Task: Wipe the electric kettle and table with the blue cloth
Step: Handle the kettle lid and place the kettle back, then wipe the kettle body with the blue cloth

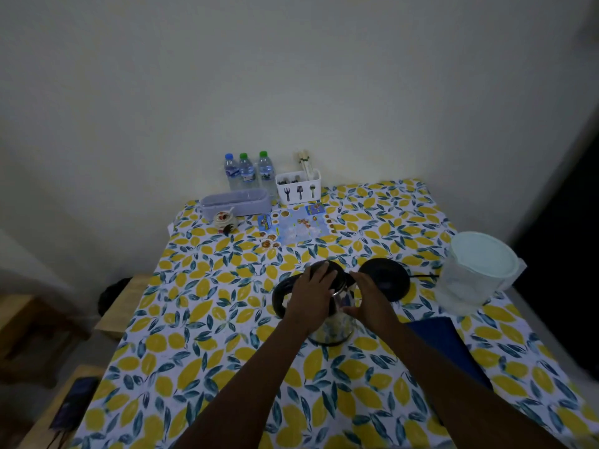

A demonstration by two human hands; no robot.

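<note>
The electric kettle (330, 328), shiny steel with a black lid and black handle, stands in the middle of the table (201, 319), which wears a lemon-print cloth. My left hand (311, 296) lies flat over the kettle's lid and grips it from above. My right hand (368, 298) holds the kettle's right side near the top. The kettle's black round base (387, 278) sits just behind and to the right, its cord running right. The blue cloth (437, 338) lies flat on the table to the right of the kettle, partly hidden under my right forearm.
A clear plastic jug with a pale lid (476, 270) stands at the right edge. At the back are three water bottles (248, 171), a white cutlery holder (298, 187), a lilac box (235, 202), a small jar (223, 220) and a printed leaflet (296, 226). A phone (76, 403) lies on a wooden bench at the left.
</note>
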